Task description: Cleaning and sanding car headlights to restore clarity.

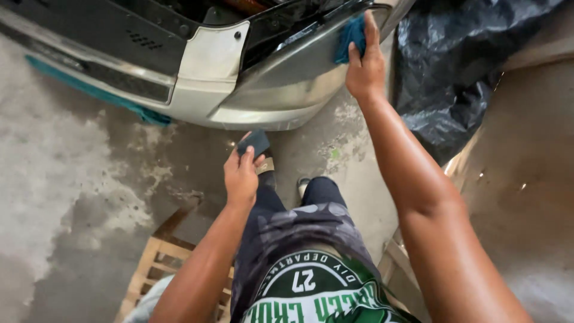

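My right hand (365,66) presses a blue cloth (351,37) against the grey curved corner of a car bumper (281,90) at the top of the view. Lower down, in front of my knees, my left hand (241,174) grips a small dark rectangular pad (254,142), held clear of the bumper. The bumper has a pale unpainted panel (209,63) and a dark grille area to the left.
A black plastic sheet (454,72) hangs at the right. Stained concrete floor (72,179) spreads to the left. A wooden pallet (156,263) lies under me at bottom left. A teal strip (89,90) runs below the bumper's left part.
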